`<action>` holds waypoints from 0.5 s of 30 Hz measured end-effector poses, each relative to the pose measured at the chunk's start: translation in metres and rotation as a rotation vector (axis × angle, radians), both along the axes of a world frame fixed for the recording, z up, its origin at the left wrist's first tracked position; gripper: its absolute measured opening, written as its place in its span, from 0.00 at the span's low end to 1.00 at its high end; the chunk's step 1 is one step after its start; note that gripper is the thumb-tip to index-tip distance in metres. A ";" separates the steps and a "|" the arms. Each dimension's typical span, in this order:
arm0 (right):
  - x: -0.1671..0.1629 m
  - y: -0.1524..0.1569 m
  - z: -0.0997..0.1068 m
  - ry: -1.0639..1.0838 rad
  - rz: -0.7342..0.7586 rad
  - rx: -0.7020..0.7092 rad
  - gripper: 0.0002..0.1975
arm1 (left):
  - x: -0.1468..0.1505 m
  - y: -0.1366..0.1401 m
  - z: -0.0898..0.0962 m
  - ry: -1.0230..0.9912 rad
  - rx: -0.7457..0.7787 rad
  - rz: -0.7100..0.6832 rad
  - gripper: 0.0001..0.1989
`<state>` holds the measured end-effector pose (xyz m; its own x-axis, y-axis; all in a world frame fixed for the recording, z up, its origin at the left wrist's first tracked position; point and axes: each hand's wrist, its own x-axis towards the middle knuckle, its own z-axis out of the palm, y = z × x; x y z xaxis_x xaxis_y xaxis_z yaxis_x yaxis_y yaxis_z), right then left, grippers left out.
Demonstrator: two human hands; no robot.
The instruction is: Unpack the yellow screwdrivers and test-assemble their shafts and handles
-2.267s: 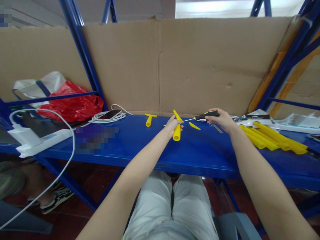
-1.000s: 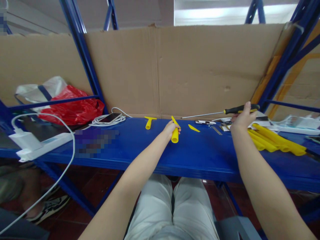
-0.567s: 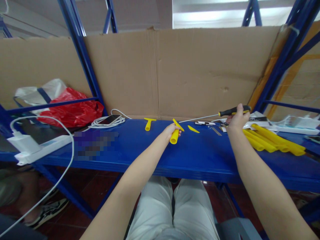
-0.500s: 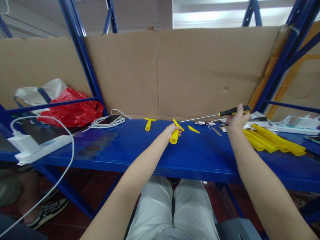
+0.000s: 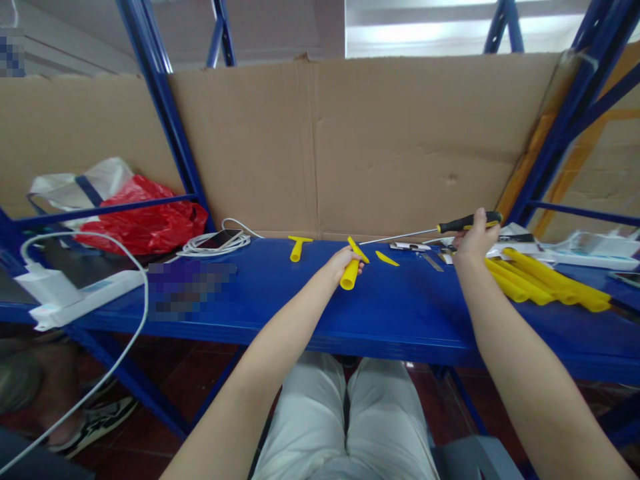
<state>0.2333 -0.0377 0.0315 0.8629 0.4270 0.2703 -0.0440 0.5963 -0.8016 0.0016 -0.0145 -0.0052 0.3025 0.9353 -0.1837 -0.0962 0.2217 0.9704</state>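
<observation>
My left hand (image 5: pixel 343 261) is closed around a yellow T-shaped plastic handle (image 5: pixel 350 275), its hollow round end facing me and its flat crosspiece turned away. In my right hand (image 5: pixel 477 239) is a long screwdriver (image 5: pixel 460 223) with a black and yellow grip, fingers wrapped round it. Its thin shaft points left, and the tip reaches the crosspiece of the handle; whether it sits in a screw I cannot tell. A flat pointed yellow piece (image 5: pixel 387 259) lies just right of my left hand. Another yellow T-shaped handle (image 5: pixel 297 248) rests on the blue table (image 5: pixel 280 293) farther left.
Several yellow tubes (image 5: pixel 545 283) lie beside my right forearm. Near the back edge are a white cutter-like tool (image 5: pixel 410 247) and a metal strip (image 5: pixel 433 262). A power strip (image 5: pixel 95 293), coiled white cable (image 5: pixel 193 248) and red bag (image 5: pixel 145 217) are left; cardboard (image 5: pixel 400 147) stands behind.
The yellow T-shaped handle in my left hand has shifted very slightly to the right. My right hand and the screwdriver look unchanged.
</observation>
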 end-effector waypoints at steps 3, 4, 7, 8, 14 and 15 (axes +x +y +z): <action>0.001 0.000 -0.001 0.008 0.002 0.011 0.07 | 0.000 -0.001 0.000 -0.005 0.005 0.003 0.20; 0.002 0.001 -0.001 0.009 0.001 0.015 0.07 | 0.000 -0.001 0.000 -0.006 0.005 0.002 0.20; 0.004 0.002 -0.002 0.018 -0.002 0.025 0.06 | 0.000 -0.001 0.001 -0.008 -0.001 -0.003 0.20; 0.005 0.002 -0.002 0.022 -0.001 0.024 0.06 | 0.000 -0.001 0.001 -0.006 -0.003 -0.005 0.20; 0.005 0.002 -0.001 0.034 -0.021 0.001 0.06 | 0.000 0.001 0.000 -0.013 -0.015 0.005 0.20; 0.005 0.002 -0.001 0.033 -0.022 0.001 0.06 | 0.000 0.001 0.001 -0.017 -0.016 0.003 0.20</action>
<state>0.2386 -0.0358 0.0304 0.8804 0.4078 0.2420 -0.0576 0.5984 -0.7991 0.0012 -0.0139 -0.0047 0.3031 0.9332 -0.1932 -0.1135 0.2366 0.9650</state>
